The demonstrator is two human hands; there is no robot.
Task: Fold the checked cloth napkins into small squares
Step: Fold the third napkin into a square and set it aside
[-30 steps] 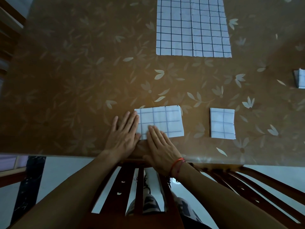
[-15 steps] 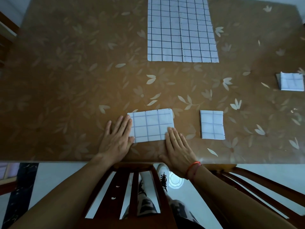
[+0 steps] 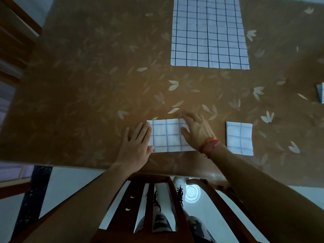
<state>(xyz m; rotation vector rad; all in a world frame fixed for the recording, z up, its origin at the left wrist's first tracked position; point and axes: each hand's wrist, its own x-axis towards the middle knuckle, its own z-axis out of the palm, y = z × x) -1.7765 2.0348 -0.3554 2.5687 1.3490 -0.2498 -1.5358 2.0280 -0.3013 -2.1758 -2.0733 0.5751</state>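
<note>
Near table edge: half-folded white checked cloth napkin (image 3: 168, 135), left hand (image 3: 138, 144) flat, spread, pinning; right hand (image 3: 196, 131) spread over right end. Next, probably: final fold into square.

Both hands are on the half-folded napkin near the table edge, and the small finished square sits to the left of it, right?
Not quite. In the head view the small finished square lies to the right of the half-folded napkin, not left. The left hand and right hand do rest on its two ends.

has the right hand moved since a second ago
Yes. The right hand went from the napkin's near left edge to its right end, closer to the small folded square.
</note>
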